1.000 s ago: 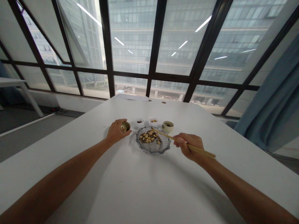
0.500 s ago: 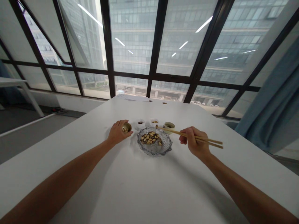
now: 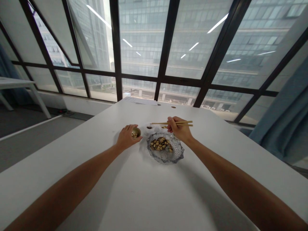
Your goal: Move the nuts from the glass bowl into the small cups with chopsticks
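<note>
My left hand (image 3: 125, 138) is closed around a small metallic-looking cup (image 3: 136, 131) with pale seeds or nuts inside. My right hand (image 3: 180, 129) grips a pair of wooden chopsticks (image 3: 160, 123), whose tips point left above a small white cup (image 3: 148, 131) with dark contents. Whether the tips pinch anything is too small to tell. Beside that cup, another white cup (image 3: 158, 129) with yellowish pieces is partly hidden by my right hand. Nearer me stands a scalloped clear glass bowl (image 3: 178, 154), holding a pile of mixed brown and dark seeds (image 3: 161, 144).
Everything stands on a long white table (image 3: 134, 192). Papers (image 3: 139, 101) lie at its far end, near a round hole (image 3: 173, 107) in the tabletop. Beyond are tall windows; a blue curtain (image 3: 276, 122) hangs at right and another white table (image 3: 16, 83) stands at left.
My right hand and the chopsticks have moved left and away from me, from above the glass bowl's rim to the white cups. A greenish cup is now hidden behind that hand. My left hand keeps its cup.
</note>
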### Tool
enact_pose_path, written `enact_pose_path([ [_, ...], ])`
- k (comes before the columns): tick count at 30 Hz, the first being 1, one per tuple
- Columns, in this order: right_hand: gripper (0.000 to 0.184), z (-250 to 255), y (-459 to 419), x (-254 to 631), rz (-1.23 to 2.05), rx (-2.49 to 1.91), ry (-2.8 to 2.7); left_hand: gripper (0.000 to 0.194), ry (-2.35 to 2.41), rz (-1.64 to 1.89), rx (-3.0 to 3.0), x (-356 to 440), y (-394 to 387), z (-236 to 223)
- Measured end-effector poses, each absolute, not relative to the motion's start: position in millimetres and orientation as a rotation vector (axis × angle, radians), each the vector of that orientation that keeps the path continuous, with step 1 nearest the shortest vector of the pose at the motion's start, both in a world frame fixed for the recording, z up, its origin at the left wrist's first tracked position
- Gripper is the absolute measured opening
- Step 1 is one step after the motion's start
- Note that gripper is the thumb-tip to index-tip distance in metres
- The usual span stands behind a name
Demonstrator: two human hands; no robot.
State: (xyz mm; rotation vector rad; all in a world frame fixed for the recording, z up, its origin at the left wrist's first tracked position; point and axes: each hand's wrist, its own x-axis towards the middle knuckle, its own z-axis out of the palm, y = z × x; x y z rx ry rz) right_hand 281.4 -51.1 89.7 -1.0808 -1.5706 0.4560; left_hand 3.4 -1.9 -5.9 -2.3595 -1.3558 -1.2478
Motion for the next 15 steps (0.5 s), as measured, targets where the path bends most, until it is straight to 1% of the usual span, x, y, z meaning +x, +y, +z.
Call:
enact_pose_path([
  [3, 0.062, 96.0, -73.9, 298.0, 0.417, -1.072, -1.557, 0.058, -1.37, -1.238, -2.362, 3.7, -2.0, -5.2],
  [8, 0.062, 95.5, -114.2, 326.7, 0.354, -1.185, -1.69, 0.058, -1.382, -1.234, -2.377, 3.1, -2.8, -3.3],
  [15, 0.061, 79.6, -115.3, 339.5, 0.338, -1.219, -1.844, 0.057, -1.405, -1.253, -2.364, 2.1, -3.4, -2.5],
])
